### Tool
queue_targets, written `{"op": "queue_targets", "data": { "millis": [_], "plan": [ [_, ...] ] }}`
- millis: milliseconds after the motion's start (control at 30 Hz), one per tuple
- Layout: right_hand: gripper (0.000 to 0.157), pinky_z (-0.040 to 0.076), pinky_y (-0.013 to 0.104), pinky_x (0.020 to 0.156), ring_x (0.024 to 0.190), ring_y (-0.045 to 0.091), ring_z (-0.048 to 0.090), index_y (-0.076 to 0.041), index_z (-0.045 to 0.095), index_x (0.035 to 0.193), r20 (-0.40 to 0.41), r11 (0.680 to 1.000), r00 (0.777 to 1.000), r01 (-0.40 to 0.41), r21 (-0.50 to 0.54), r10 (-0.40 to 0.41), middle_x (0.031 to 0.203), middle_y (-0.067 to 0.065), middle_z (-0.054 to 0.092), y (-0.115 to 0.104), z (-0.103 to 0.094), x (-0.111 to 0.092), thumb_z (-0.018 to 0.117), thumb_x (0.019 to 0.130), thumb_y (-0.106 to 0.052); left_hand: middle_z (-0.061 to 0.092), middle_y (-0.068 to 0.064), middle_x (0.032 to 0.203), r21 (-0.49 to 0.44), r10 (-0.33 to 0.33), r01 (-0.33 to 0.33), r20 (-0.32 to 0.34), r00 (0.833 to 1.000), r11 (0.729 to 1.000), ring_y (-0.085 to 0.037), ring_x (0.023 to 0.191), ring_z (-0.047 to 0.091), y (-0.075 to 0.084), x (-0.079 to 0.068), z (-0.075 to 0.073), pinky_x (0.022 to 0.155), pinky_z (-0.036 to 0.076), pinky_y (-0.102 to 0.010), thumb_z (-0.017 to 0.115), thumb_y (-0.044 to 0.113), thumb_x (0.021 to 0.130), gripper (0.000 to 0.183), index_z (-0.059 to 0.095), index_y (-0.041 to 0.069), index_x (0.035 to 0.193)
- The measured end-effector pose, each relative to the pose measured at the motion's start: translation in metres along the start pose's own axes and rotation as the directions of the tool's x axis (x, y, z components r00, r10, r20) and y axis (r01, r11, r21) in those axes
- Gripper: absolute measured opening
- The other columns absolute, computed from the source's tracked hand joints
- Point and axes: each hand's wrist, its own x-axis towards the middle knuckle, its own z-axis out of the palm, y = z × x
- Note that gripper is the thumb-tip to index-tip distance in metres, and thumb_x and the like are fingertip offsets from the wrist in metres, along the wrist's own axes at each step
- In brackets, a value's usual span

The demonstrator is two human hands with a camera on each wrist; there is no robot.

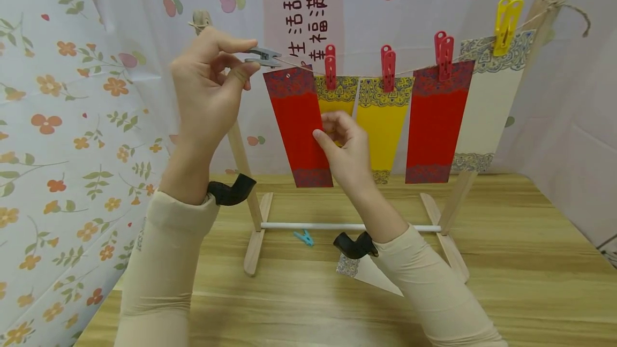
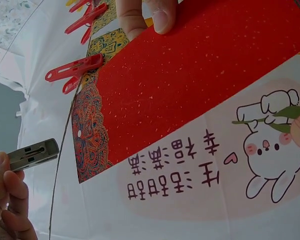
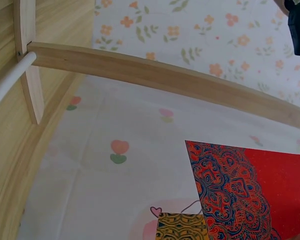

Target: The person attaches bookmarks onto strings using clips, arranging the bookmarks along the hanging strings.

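Observation:
My left hand (image 1: 207,82) pinches a grey clothespin (image 1: 264,57) between thumb and fingers, beside the string at the upper left. In the left wrist view the clothespin (image 2: 34,154) points toward the string, a little apart from the red card's top. A red card (image 1: 298,127) with patterned ends and a small hole near its top is held by its right edge in my right hand (image 1: 351,157). That card overlaps a yellow card (image 1: 332,103) hanging behind it. Only its patterned lower end and part of the red show in the right wrist view.
Red clothespins (image 1: 388,68) and a yellow clothespin (image 1: 507,25) hold several cards on the string. A wooden stand (image 1: 458,202) with a white rod (image 1: 313,226) carries it. A blue clothespin (image 1: 304,238) and a white card (image 1: 376,274) lie on the table (image 1: 289,304).

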Motion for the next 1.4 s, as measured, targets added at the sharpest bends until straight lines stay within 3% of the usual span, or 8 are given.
{"op": "queue_targets", "data": {
  "millis": [333,700,933,1167,1400],
  "plan": [
    [0.019,0.048,0.021,0.079,0.090,0.014,0.056,0.004,0.063,0.114,-0.003,1.000,1.000,-0.009,-0.013,0.008,0.105,0.016,0.065,0.000,0.003,0.000,0.063,0.095,-0.001,0.061,0.023,0.087,0.025,0.027,-0.029,0.071,0.997,0.999,-0.009,0.055,0.056,-0.006,0.005,0.004,0.049,0.044,-0.016,0.065,-0.011,0.088,0.013,0.070,-0.011,0.100],
    [0.016,0.048,0.021,0.078,0.089,0.017,0.057,0.003,0.064,0.110,-0.022,0.999,1.000,-0.002,-0.035,0.001,0.104,0.016,0.063,0.005,0.004,0.002,0.063,0.095,0.000,0.062,0.013,0.088,0.024,-0.140,0.138,0.086,0.986,0.990,-0.007,0.047,0.044,-0.004,0.004,0.005,0.047,0.032,-0.017,0.068,-0.006,0.089,0.015,0.070,-0.009,0.103],
    [0.015,0.048,0.021,0.074,0.088,0.016,0.057,0.003,0.063,0.110,-0.018,0.999,1.000,0.010,-0.033,-0.010,0.103,0.015,0.063,0.005,0.004,0.002,0.062,0.096,-0.001,0.061,0.016,0.090,0.045,-0.141,0.136,0.135,0.981,0.990,-0.005,0.050,0.052,-0.005,0.004,0.005,0.047,0.028,-0.018,0.066,-0.009,0.089,0.017,0.069,-0.009,0.106],
    [0.012,0.050,0.021,0.069,0.082,0.017,0.058,0.004,0.064,0.107,-0.035,1.000,0.999,0.013,-0.022,-0.014,0.100,0.017,0.064,0.008,0.006,0.001,0.062,0.096,0.000,0.059,0.009,0.094,0.053,-0.181,0.174,0.175,0.968,0.983,-0.008,0.042,0.041,-0.003,0.004,0.003,0.047,0.031,-0.020,0.062,-0.008,0.092,0.019,0.067,-0.008,0.110],
    [0.011,0.046,0.021,0.068,0.083,0.020,0.057,0.002,0.065,0.105,-0.068,0.998,0.997,0.018,-0.062,-0.022,0.100,0.017,0.064,0.010,0.008,0.001,0.062,0.095,0.000,0.059,0.004,0.096,0.063,-0.220,0.212,0.182,0.958,0.975,-0.008,0.042,0.040,-0.001,0.004,0.003,0.047,0.030,-0.020,0.062,-0.005,0.093,0.019,0.068,-0.006,0.111]
  ]
}}
